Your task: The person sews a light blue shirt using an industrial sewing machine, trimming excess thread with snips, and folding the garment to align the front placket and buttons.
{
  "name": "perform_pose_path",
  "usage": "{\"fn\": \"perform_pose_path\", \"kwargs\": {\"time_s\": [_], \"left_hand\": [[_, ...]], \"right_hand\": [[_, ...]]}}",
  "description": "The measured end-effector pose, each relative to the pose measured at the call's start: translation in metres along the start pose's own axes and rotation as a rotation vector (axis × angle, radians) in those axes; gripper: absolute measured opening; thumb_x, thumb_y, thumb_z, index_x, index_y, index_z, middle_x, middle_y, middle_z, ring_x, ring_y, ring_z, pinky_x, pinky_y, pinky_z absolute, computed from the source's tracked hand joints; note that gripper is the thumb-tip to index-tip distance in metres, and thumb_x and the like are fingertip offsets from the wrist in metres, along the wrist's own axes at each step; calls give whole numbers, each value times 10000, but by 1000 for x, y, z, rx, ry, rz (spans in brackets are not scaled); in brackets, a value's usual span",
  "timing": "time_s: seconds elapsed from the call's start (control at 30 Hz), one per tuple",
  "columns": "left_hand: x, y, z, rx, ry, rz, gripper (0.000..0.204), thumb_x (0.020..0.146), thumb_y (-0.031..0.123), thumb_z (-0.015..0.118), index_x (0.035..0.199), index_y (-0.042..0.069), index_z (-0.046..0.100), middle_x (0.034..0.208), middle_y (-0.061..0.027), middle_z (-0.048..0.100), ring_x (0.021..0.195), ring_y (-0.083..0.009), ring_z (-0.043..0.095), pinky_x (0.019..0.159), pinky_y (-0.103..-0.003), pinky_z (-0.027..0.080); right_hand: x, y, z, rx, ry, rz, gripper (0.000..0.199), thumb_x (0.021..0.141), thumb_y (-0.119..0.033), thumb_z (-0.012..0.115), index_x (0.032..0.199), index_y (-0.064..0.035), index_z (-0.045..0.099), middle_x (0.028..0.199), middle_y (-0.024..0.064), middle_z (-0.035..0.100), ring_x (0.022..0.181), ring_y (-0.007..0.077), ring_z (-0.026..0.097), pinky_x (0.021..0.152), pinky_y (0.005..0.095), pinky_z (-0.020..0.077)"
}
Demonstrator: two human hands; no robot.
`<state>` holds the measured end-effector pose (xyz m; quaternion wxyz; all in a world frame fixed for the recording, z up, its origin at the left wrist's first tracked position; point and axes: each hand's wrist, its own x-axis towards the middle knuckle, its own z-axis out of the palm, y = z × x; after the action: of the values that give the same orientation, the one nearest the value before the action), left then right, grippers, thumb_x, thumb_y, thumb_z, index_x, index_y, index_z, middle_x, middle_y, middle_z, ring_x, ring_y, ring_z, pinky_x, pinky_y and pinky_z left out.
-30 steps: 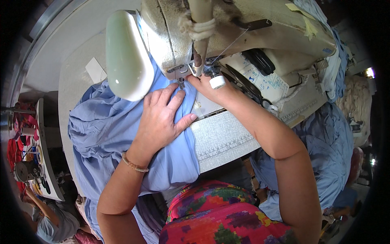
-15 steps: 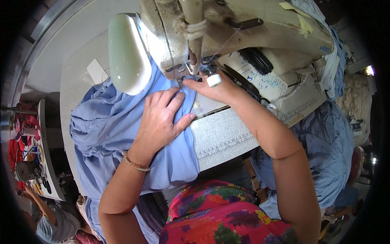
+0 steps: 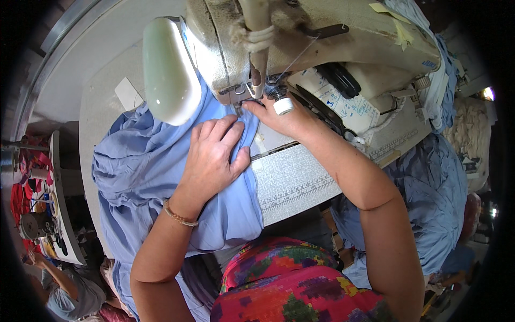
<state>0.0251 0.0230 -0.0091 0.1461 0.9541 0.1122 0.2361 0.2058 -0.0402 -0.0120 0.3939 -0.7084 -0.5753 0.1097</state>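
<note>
Light blue fabric [image 3: 155,145] lies bunched and folded on the sewing machine's bed, with one edge under the presser foot [image 3: 237,109]. My left hand [image 3: 214,153] rests flat on this fabric just in front of the foot, fingers stretched forward and thumb drawn in beside them. My right hand [image 3: 289,119] is at the right of the foot, its thumb stretched toward it at the fabric's edge. The machine head and a white-capped knob [image 3: 283,106] hide most of its fingers, so its grip cannot be made out. The sewing machine [image 3: 322,48] stands across the far side.
A pale green lamp shade [image 3: 166,75] hangs left of the needle. Black scissors [image 3: 327,115] and a marked paper lie under the machine's arm. A ruler strip [image 3: 300,188] runs along the table front. More blue cloth [image 3: 429,198] hangs at right. Another person [image 3: 75,290] sits at lower left.
My left thumb has drawn up closer to its fingers. My right hand has barely shifted, and the fabric lies almost the same. The other person's hands have moved slightly.
</note>
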Motion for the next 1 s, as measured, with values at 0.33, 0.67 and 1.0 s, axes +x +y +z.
{"fn": "perform_pose_path", "kwargs": {"time_s": [0.33,0.67,1.0], "left_hand": [[1,-1,-1,0,-14,-20,377,732,188,618,1056,-4,597,1137,-138,566,1011,-292,514,913,-402,383],[0,-3,-2,5,-15,-19,379,738,191,610,1063,-5,595,1138,-125,570,1010,-288,515,907,-392,386],[0,-4,1,39,40,20,370,739,213,609,1047,9,594,1104,-98,582,987,-260,517,868,-396,393]], "right_hand": [[3,5,2,0,2,-56,188,776,-112,656,921,3,624,867,223,632,847,403,610,723,431,486],[2,11,10,15,62,-113,164,775,-106,641,892,8,634,845,222,633,821,402,602,717,436,483],[-12,12,3,-88,28,-106,173,791,-153,656,911,-27,656,921,185,632,890,393,576,779,449,460]]}}
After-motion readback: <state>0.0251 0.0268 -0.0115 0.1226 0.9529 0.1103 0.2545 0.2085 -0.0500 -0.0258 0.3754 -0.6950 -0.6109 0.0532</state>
